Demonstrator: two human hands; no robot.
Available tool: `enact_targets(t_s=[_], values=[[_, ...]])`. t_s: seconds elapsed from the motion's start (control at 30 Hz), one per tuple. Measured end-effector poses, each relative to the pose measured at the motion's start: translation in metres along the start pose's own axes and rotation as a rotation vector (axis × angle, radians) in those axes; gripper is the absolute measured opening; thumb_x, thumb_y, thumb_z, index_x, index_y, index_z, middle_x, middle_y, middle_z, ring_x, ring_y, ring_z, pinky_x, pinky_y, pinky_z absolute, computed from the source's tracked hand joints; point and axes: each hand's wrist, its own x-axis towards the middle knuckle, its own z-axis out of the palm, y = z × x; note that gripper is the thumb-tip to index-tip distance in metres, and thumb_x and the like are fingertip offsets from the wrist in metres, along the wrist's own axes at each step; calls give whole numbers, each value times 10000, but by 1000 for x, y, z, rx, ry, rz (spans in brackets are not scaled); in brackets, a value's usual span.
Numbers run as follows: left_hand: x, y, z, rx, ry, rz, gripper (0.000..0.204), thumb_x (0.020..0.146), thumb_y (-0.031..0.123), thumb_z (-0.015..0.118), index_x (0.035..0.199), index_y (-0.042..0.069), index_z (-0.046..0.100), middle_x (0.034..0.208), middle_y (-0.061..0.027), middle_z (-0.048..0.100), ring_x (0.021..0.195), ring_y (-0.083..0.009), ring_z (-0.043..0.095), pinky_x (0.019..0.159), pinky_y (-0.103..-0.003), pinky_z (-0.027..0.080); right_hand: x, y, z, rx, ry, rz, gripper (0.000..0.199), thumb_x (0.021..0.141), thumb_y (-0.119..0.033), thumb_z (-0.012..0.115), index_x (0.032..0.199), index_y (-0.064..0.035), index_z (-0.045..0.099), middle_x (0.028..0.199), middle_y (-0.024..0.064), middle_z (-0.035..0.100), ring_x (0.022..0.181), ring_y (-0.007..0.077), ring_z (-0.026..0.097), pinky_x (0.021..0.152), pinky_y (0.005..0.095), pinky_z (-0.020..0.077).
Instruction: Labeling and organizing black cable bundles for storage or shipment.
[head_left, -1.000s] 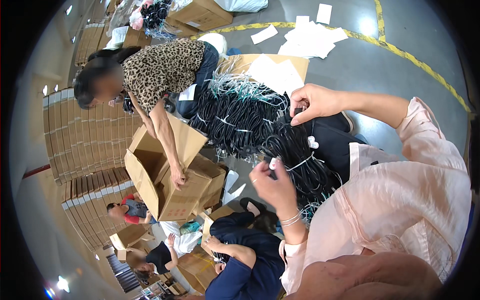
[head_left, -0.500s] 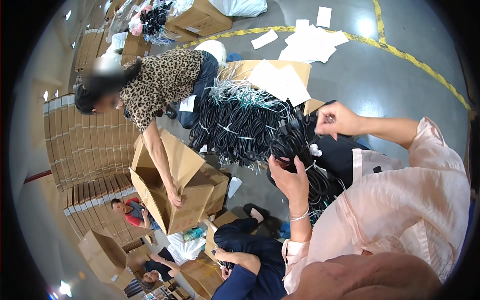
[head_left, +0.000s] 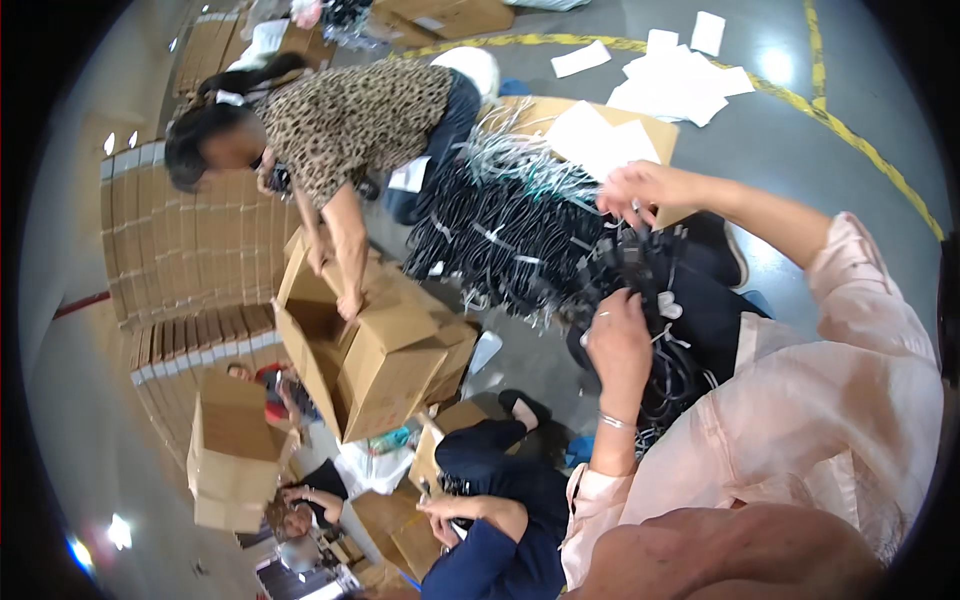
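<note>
My left hand (head_left: 620, 345), with a ring and a bracelet, has its fingers curled against a bundle of black power cords (head_left: 632, 265). Above the plug ends of that bundle is my right hand (head_left: 635, 192), its fingers bent and slightly smeared by motion; what they pinch is too small to make out. More looped black cords (head_left: 675, 385) hang beside my left wrist, over my dark trousers. Just beyond my hands lies a wide heap of tied black cords (head_left: 500, 235) with pale, stripped-looking ends (head_left: 515, 160).
White paper sheets (head_left: 600, 140) rest on cardboard (head_left: 665, 140) behind the heap; others (head_left: 670, 85) lie on the grey floor. At left a person in a leopard-print top (head_left: 350, 115) grips a carton (head_left: 390, 355). A seated person in navy (head_left: 500, 540) works close on my left.
My right hand has moved left, over the plug ends; my left hand's fingers have closed in on the bundle. The person in leopard print now has both hands at the carton.
</note>
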Motion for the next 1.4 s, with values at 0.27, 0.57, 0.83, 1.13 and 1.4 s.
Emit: enact_targets(t_s=[0.27,0.57,0.83,1.13,1.4], values=[[-1,-32,12,82,4,-151,230,886,139,533,1045,-26,552,920,-199,627,823,-354,602,709,-412,481,58,228,-122,-979,801,410,563,697,-360,718,1010,67,527,1032,244,551,990,356,534,868,405,444],[9,-23,13,85,-26,7,268,850,124,570,1077,-12,530,881,-155,586,833,-307,584,720,-382,474,40,249,-167,-730,823,433,443,695,-240,739,975,7,501,833,155,596,648,284,612,526,394,503],[-2,-17,12,98,-73,36,357,816,149,607,1109,-32,514,933,-159,579,879,-315,566,763,-385,465,45,222,-117,-455,835,506,314,756,-208,694,850,51,543,662,124,574,480,184,562,376,319,462],[-11,-15,15,100,-46,108,421,806,145,613,1158,-48,486,1007,-181,570,922,-321,551,820,-392,447,32,235,-142,-322,764,478,190,774,-126,649,867,-42,506,674,59,540,484,145,515,382,290,417],[-15,-13,18,141,-68,137,424,822,163,594,1175,-47,485,1011,-159,553,899,-289,530,803,-373,429,2,207,-152,-47,647,323,102,815,-94,602,860,-114,513,736,22,549,637,128,539,530,292,445]])
